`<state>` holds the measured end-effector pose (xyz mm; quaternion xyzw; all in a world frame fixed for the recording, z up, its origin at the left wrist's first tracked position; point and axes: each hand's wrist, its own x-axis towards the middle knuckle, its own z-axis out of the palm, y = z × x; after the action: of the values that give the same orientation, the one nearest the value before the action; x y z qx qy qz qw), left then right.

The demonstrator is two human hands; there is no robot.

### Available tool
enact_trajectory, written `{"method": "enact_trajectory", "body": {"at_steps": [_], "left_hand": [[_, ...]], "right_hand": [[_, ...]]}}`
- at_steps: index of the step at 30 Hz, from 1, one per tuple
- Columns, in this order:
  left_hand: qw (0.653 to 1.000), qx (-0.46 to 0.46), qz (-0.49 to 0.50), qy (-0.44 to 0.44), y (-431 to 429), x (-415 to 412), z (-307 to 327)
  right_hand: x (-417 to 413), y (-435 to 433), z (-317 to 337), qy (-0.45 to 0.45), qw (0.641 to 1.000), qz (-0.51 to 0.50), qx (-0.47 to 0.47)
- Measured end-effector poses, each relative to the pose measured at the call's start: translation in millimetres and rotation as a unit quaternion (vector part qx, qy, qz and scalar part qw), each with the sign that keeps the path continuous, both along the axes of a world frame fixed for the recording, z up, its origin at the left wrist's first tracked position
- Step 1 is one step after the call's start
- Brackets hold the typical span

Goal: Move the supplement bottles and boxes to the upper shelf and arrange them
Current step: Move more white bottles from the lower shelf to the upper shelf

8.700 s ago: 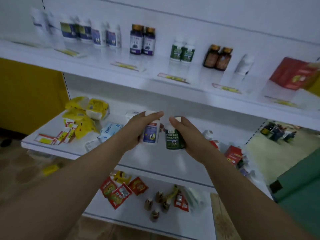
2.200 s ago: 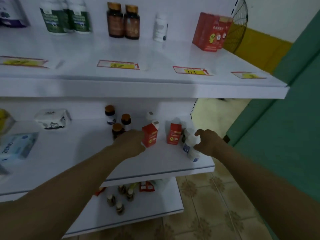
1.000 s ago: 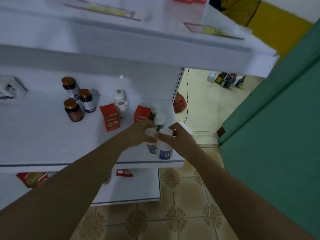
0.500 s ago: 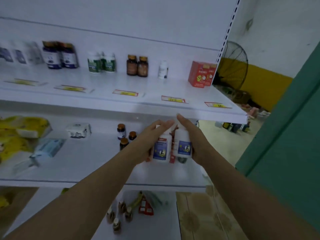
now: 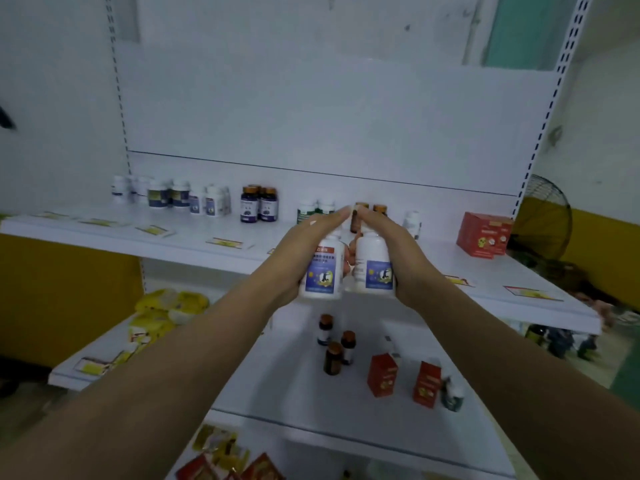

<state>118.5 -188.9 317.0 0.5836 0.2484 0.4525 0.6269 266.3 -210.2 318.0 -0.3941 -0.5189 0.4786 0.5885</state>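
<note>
- The left hand wraps a white bottle with a blue label, fingers curled round its far side; the right hand does the same with a second white bottle. Both bottles are upright, side by side and nearly touching, in front of the upper shelf edge.
- The 2 sets of fingertips meet above the caps, hiding them.
- Just beyond the fingertips stand 2 amber bottles and a pair of green-labelled bottles; a small white bottle is right of the fingers, and red boxes stand farther right.
- Left of the fingers: dark purple bottles, then a row of white ones.
- Below the hands, on the lower shelf, are 3 brown-capped bottles, 2 red boxes and a green bottle (blurred).
- Against 0.5 s ago, the hands have risen from under the shelf edge to level with it, grip unchanged.
</note>
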Motion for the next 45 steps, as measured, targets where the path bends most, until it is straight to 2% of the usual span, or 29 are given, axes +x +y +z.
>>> {"method": "enact_trajectory", "body": {"at_steps": [11,21,26,29,34,39,45], "left_hand": [[0.998,0.013,0.053,-0.008,70,-102,17],[0.995,0.023,0.035,0.096,205,-172,28],[0.987,0.019,0.091,0.128,274,-200,30],[0.981,0.006,0.134,0.138,312,-223,23],[0.973,0.028,0.159,0.165,358,-257,15],[0.959,0.031,0.187,0.211,406,-275,3],[0.955,0.052,0.142,0.255,444,-286,-12]], "right_hand": [[-96,92,22,-0.03,0.992,0.12,0.018],[-149,248,22,-0.075,0.987,0.14,0.019],[-178,314,25,-0.125,0.982,0.139,0.011],[-197,340,22,-0.204,0.97,0.135,0.005],[-219,378,15,-0.251,0.964,0.083,-0.023],[-245,402,0,-0.315,0.948,-0.018,-0.04],[-275,421,-8,-0.326,0.934,-0.128,-0.065]]}}
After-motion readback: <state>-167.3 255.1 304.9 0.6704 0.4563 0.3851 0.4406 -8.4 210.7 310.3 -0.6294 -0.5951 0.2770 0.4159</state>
